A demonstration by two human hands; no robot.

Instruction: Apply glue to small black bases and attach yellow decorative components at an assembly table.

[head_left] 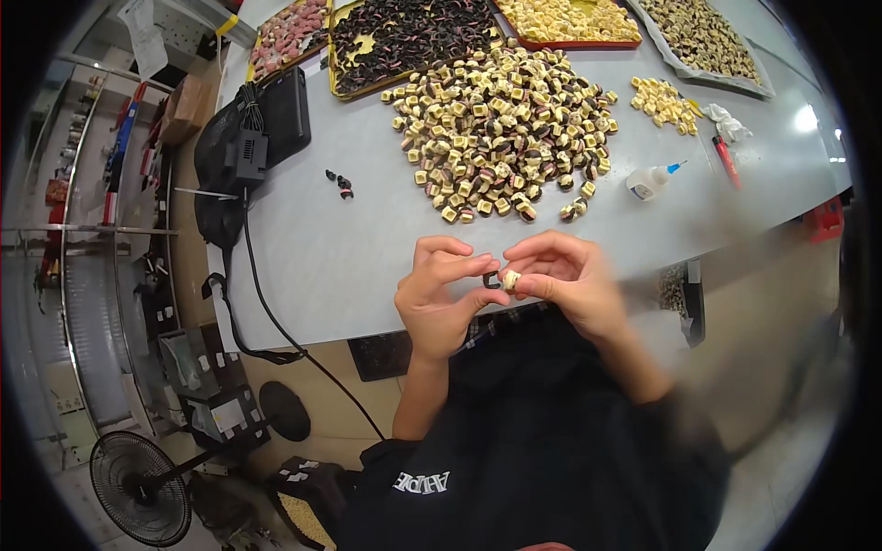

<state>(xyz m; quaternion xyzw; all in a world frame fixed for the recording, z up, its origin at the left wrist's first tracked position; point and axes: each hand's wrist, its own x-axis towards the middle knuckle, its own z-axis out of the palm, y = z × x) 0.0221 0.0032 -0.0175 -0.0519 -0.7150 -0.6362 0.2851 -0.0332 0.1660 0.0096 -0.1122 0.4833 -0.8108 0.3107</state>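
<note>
My left hand pinches a small dark curved piece between thumb and fingertips. Close beside it, my right hand grips a small cream-coloured piece the same way. The two pieces almost meet above the table's near edge; whether they touch is hard to see. Beyond my hands lies a large heap of small cream, black and pinkish pieces. A few black bits rest to the left of the heap. On the right are loose cream pieces and a small white bottle with a blue tip.
Along the far side stand trays of black pieces, pink pieces, cream pieces and mixed pieces. A red pen-like tool and crumpled tissue lie right. A black cable hangs over the left edge, near a fan.
</note>
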